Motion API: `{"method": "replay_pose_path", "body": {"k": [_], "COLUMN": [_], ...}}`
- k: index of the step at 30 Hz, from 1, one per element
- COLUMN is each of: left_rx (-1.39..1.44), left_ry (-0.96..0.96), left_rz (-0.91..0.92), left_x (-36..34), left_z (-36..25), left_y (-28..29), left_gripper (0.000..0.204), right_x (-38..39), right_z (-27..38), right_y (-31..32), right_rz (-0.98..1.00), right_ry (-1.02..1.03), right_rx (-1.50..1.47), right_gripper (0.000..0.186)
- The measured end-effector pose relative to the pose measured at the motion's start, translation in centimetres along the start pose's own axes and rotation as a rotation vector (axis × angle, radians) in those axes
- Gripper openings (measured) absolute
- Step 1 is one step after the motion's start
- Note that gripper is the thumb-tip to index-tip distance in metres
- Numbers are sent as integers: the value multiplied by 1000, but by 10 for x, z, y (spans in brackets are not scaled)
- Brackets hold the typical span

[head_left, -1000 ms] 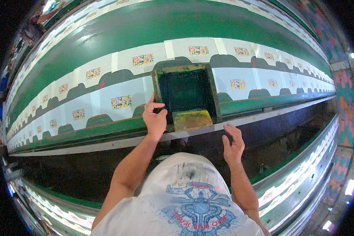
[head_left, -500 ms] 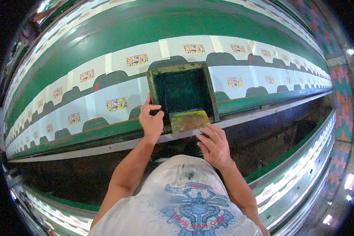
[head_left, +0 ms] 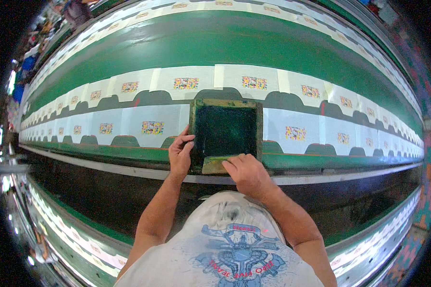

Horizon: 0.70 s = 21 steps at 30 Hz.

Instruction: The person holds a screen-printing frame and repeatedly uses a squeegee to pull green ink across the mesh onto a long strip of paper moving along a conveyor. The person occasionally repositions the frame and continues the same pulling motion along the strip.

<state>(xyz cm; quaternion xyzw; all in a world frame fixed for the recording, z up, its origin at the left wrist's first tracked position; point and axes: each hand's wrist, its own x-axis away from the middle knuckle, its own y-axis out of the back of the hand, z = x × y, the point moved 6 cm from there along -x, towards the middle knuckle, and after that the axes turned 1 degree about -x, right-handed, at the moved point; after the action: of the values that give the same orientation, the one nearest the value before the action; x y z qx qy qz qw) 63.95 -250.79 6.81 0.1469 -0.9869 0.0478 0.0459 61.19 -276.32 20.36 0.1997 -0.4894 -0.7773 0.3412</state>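
A dark-framed printing screen [head_left: 259,136] lies over the near row of white fabric pieces [head_left: 151,136]. Its mesh looks dark green and wet. At the screen's left side, my left hand [head_left: 180,157] has its fingers curled against the wooden edge. My right hand [head_left: 248,173] is closed over the upper right part of a squeegee [head_left: 213,165], a flat yellowish-brown blade at the near end of the screen. The ends of my right fingers are partly hidden. Fabric directly beneath the screen is covered from sight.
A long green table [head_left: 177,45] carries rows of white pieces with small colourful prints. A pale rail [head_left: 110,167] runs along its near edge. Behind me, another green table [head_left: 81,215] holds more printed pieces. A dark gap lies between the tables.
My right hand has gone from loosely touching the squeegee's right end to closing over it. The squeegee now shows less of its face. The whole view has shifted; my left hand stays at the screen.
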Motion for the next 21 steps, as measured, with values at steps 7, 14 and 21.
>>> {"method": "replay_pose_path", "body": {"k": [7, 14, 21], "left_rx": [28, -20, -98], "left_ry": [22, 18, -12], "left_rz": [-4, 72, 88], "left_x": [1, -7, -11], "left_z": [-10, -4, -7], "left_y": [-4, 1, 1], "left_gripper": [30, 28, 24], "right_x": [-55, -99, -83], "right_z": [-63, -96, -70], "right_y": [32, 43, 19], "right_rz": [29, -235, -115], "right_ry": [35, -40, -93], "right_rx": [-134, 16, 52], "right_gripper": [38, 41, 46]}}
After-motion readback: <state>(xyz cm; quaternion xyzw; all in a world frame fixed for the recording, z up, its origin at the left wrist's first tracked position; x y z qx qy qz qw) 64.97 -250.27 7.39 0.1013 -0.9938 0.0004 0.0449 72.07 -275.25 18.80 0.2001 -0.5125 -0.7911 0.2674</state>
